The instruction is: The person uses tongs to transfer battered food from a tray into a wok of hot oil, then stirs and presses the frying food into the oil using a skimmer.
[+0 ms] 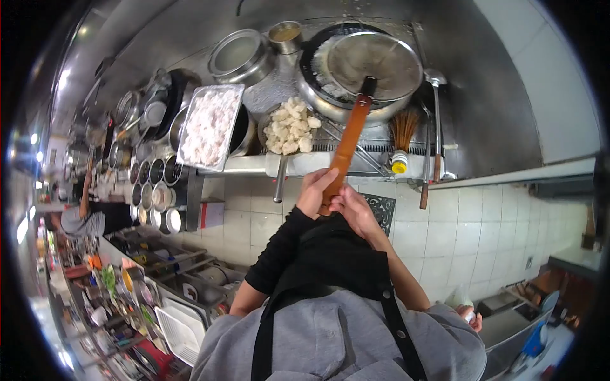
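A wide round strainer (375, 63) with a long wooden handle (352, 136) lies over a large wok (311, 95) with white foam or liquid at its left side. My left hand (316, 192) is wrapped round the lower part of the handle. Close beside it, my right hand (354, 209) has its fingers closed at the handle's end. Left of the wok, a small strainer (279, 178) holds pale fried-looking pieces (290, 127). A metal tray (235, 101) of whitish, coated pieces (211, 127) rests further left.
A lidded pot (238, 56) and a small metal container (285, 37) stand behind. Right of the wok are a bamboo brush (403, 130), a yellow-capped jar (399, 162) and a ladle (436, 114). Seasoning containers (152, 190) line the left. Another person (86, 219) stands far left.
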`<move>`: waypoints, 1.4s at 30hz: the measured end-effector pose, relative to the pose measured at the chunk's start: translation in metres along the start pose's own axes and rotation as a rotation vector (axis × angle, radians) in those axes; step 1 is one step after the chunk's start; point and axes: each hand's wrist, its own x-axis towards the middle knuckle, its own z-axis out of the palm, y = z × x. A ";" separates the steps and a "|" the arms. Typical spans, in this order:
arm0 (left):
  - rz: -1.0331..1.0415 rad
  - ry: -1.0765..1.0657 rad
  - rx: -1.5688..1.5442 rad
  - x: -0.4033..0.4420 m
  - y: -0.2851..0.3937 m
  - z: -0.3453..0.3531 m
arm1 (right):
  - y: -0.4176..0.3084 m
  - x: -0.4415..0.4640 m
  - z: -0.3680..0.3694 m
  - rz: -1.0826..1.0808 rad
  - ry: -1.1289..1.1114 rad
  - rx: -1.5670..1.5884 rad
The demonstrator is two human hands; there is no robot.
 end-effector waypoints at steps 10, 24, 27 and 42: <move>-0.114 -0.397 0.416 -0.059 0.029 -0.014 | -0.060 -0.032 0.089 -0.309 0.383 -0.130; -0.483 -0.072 0.406 -0.123 -0.123 -0.403 | -0.246 -0.040 0.121 0.082 0.300 -1.510; -0.653 -0.023 0.299 -0.145 -0.181 -0.473 | -0.235 -0.014 0.160 0.117 0.386 -1.503; -0.554 0.087 0.559 -0.275 -0.366 -0.614 | -0.103 0.113 0.109 0.045 0.458 -0.315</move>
